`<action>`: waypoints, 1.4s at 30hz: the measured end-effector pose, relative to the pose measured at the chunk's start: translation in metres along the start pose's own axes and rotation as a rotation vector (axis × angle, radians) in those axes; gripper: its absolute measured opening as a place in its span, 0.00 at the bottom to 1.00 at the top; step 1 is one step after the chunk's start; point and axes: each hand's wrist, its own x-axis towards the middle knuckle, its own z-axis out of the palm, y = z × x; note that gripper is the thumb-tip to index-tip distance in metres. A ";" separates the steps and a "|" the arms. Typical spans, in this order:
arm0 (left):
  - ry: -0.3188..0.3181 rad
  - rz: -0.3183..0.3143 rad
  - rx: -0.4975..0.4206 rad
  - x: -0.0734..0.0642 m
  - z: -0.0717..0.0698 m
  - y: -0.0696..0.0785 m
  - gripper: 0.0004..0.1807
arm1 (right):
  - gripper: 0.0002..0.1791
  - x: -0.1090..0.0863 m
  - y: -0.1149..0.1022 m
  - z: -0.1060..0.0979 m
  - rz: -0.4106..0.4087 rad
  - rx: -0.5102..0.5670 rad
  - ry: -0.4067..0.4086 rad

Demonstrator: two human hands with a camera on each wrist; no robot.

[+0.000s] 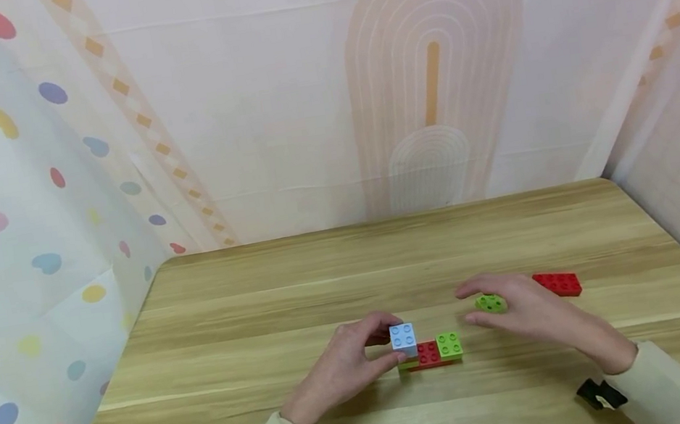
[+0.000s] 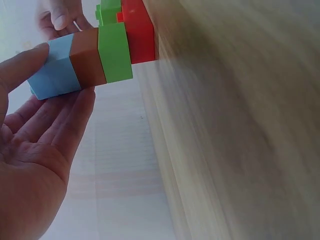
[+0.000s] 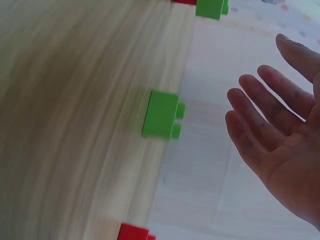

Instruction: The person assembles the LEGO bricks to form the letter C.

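Note:
My left hand (image 1: 352,360) pinches a light blue brick (image 1: 402,335) between thumb and fingers. That brick tops a column, with a brown brick (image 2: 89,58) and a green brick (image 2: 115,52) under it in the left wrist view. A long red brick (image 1: 428,353) forms the base, and a second green brick (image 1: 449,345) stands on its right end. Above a loose green brick (image 3: 161,115) hovers my right hand (image 1: 522,306), fingers spread and apart from it. Nothing is in that hand.
A loose red brick (image 1: 558,284) lies on the wooden table (image 1: 297,277), just beyond the right hand. Patterned cloth (image 1: 271,105) hangs behind the table and along both sides.

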 end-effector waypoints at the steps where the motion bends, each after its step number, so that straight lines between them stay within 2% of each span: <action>1: 0.001 -0.001 -0.002 0.000 0.000 0.000 0.19 | 0.17 -0.001 0.001 -0.001 0.004 0.001 0.002; 8: 0.008 -0.021 -0.003 0.001 -0.001 0.000 0.19 | 0.18 -0.006 0.011 -0.009 0.057 0.010 0.023; 16: 0.014 -0.025 0.017 0.000 -0.002 -0.001 0.20 | 0.19 -0.015 0.029 -0.022 0.080 -0.014 0.065; 21: 0.015 -0.019 0.014 -0.001 -0.003 -0.001 0.20 | 0.20 -0.021 0.039 -0.030 0.130 0.007 0.065; 29: 0.016 0.000 0.006 -0.001 -0.003 -0.003 0.19 | 0.20 -0.032 0.049 -0.042 0.145 -0.016 0.064; 42: 0.014 0.001 -0.003 -0.002 -0.002 -0.004 0.19 | 0.25 -0.042 0.072 -0.049 0.223 -0.023 0.028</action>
